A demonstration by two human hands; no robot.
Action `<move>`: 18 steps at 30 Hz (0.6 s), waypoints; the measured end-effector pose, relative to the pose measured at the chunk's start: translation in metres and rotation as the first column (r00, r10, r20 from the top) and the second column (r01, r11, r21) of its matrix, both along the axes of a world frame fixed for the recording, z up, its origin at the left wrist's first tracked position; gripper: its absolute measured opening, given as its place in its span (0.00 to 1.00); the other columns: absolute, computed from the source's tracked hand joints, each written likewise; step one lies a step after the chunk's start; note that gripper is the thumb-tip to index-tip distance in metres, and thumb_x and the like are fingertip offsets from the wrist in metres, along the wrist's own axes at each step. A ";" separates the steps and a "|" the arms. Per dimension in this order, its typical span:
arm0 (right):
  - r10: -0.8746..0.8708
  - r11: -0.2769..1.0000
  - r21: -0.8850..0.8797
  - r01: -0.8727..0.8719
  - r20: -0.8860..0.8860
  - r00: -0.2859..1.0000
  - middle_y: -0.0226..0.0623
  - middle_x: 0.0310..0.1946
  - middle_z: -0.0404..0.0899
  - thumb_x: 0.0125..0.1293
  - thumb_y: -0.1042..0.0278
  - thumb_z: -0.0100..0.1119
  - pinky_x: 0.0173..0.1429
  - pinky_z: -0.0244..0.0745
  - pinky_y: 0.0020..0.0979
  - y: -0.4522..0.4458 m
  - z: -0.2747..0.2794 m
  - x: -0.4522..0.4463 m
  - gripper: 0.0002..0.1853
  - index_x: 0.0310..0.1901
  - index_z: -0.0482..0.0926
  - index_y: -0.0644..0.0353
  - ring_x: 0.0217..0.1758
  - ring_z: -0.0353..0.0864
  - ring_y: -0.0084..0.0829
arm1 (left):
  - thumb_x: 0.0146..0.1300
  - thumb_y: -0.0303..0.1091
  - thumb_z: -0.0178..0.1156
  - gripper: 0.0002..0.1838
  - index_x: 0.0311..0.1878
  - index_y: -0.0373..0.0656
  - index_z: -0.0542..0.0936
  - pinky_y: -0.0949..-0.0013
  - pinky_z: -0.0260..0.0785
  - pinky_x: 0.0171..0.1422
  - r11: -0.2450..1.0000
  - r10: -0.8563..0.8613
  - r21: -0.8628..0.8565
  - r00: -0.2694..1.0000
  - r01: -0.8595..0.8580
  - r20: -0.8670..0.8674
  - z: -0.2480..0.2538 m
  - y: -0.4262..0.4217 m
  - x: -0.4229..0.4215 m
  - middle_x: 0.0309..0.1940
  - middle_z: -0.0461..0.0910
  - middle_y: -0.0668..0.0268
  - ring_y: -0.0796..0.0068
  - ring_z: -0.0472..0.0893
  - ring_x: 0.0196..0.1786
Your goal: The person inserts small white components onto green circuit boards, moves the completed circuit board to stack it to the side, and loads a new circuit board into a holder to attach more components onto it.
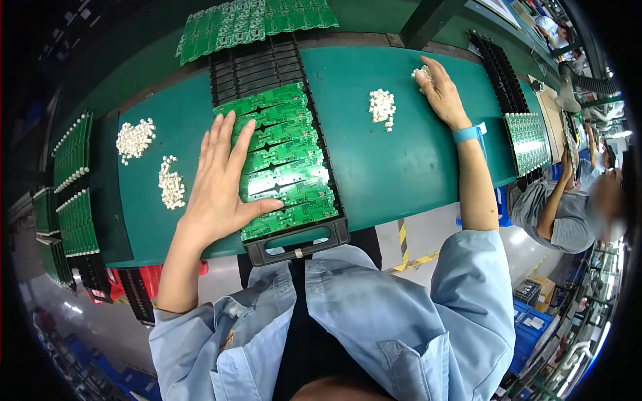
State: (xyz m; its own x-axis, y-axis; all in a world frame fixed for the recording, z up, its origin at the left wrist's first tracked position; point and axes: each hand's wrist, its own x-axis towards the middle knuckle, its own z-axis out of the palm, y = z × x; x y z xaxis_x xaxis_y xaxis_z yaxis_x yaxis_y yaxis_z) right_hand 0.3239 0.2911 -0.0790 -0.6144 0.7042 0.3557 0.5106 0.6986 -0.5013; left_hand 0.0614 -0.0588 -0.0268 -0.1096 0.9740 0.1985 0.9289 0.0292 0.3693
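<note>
Clock positions read from the middle of the head view. A black tray (257,73) is laid on the green tabletop (401,174); its near portion is filled with a set of circuit boards (291,160), while black cross ribs are exposed in its far portion. A cut-out handle (299,254) is borne at the tray's 6 o'clock end. Further green boards (257,27) are seen between 11 and 12 o'clock, beyond the tray's far end. A rack of boards (528,144) is noted between 2 and 3 o'clock. The long axis of the set of circuit boards is run with the tray, from just short of 12 o'clock to just short of 6; the single strips are set crosswise, tilted slightly up toward 3 o'clock. Surfaces: bright green, finely patterned, broken by dark star-shaped gaps along the middle, with glare on the nearer strips. The left hand (217,180) is laid over the 9 o'clock edge of the set, fingers spread, its grip open. The right hand (441,93) is held between 1 and 2 o'clock, over a heap of small white parts (421,75); whether anything is pinched in its grip cannot be told. Other white heaps are found at 1 o'clock (382,107), 9 o'clock (171,184) and 10 o'clock (136,139).
</note>
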 end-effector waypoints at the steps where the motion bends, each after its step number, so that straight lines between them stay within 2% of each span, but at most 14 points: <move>1: 0.015 1.000 -0.011 -0.016 -0.005 1.000 0.42 0.60 0.70 0.67 0.52 0.54 0.61 0.68 0.38 0.002 -0.002 -0.007 0.23 0.55 0.76 0.60 0.61 0.71 0.44 | 0.45 0.54 0.71 0.54 0.72 0.44 0.55 0.46 0.46 0.74 1.000 0.015 -0.011 1.000 -0.016 -0.005 0.000 -0.002 -0.002 0.72 0.48 0.46 0.43 0.49 0.74; 5: 0.062 0.933 0.335 -0.129 0.202 0.977 0.39 0.55 0.73 0.63 0.60 0.58 0.60 0.65 0.43 0.013 0.016 -0.002 0.15 0.47 0.80 0.60 0.61 0.70 0.40 | 0.45 0.54 0.71 0.54 0.72 0.44 0.55 0.46 0.44 0.75 1.000 -0.010 0.001 0.996 0.010 0.085 -0.004 0.003 -0.001 0.73 0.46 0.46 0.42 0.45 0.75; 11: 0.068 0.856 0.459 -0.236 0.351 0.934 0.36 0.53 0.74 0.60 0.66 0.60 0.59 0.63 0.45 0.004 0.026 -0.025 0.09 0.40 0.81 0.59 0.61 0.69 0.36 | 0.46 0.53 0.71 0.53 0.72 0.43 0.55 0.46 0.43 0.75 1.000 0.025 -0.007 0.992 -0.025 0.124 -0.005 0.000 0.000 0.73 0.46 0.45 0.41 0.44 0.75; 15: 0.109 0.769 0.564 -0.302 0.350 0.930 0.36 0.44 0.78 0.61 0.69 0.59 0.54 0.66 0.40 0.004 0.029 -0.022 0.06 0.38 0.81 0.60 0.50 0.75 0.38 | 0.47 0.52 0.70 0.53 0.72 0.43 0.55 0.46 0.43 0.75 1.000 -0.007 0.029 0.992 0.003 0.125 -0.009 0.002 -0.001 0.72 0.46 0.43 0.41 0.43 0.75; 16: 0.111 0.767 0.564 -0.305 0.352 0.929 0.36 0.44 0.78 0.61 0.69 0.59 0.54 0.66 0.40 0.001 0.033 -0.022 0.06 0.38 0.81 0.60 0.50 0.75 0.38 | 0.47 0.52 0.70 0.53 0.72 0.43 0.55 0.46 0.43 0.75 1.000 -0.005 0.030 0.992 0.001 0.127 -0.009 0.004 0.000 0.72 0.46 0.43 0.41 0.43 0.75; 18: 0.101 0.857 0.459 -0.235 0.298 0.949 0.35 0.39 0.79 0.61 0.71 0.58 0.48 0.67 0.36 -0.007 0.041 -0.022 0.06 0.38 0.81 0.60 0.42 0.75 0.35 | 0.48 0.54 0.69 0.52 0.72 0.42 0.55 0.46 0.42 0.75 1.000 -0.009 0.027 0.990 0.005 0.137 -0.010 0.005 0.000 0.72 0.46 0.43 0.41 0.43 0.75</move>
